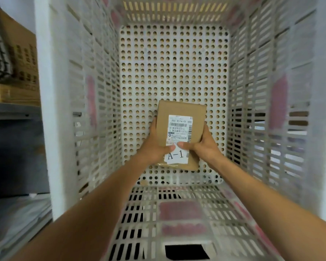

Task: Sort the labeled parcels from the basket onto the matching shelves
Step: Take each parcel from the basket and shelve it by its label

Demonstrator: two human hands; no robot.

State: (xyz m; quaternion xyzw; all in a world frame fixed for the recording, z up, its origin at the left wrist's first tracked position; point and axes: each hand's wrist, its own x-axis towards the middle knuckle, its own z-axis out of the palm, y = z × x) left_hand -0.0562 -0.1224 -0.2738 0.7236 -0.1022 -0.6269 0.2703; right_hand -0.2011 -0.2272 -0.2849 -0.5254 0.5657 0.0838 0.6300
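parcel (181, 110) with the a-1 label (175, 155), where now?

down inside the basket (94, 91), on or just above its perforated floor, hard to tell which. gripped at the near end by left hand (154, 146) and right hand (205, 146), with thumbs pressed on the label.

much left to sort?

seemingly the last one: no other parcel visible in there. not yet lifted out, not yet shelved at a-1.

anything around?

left of the basket, a grey shelf (13, 108) with cardboard boxes (21, 53). no shelf markings legible.

in the way?

only the tall slotted walls; straight up first, probably.
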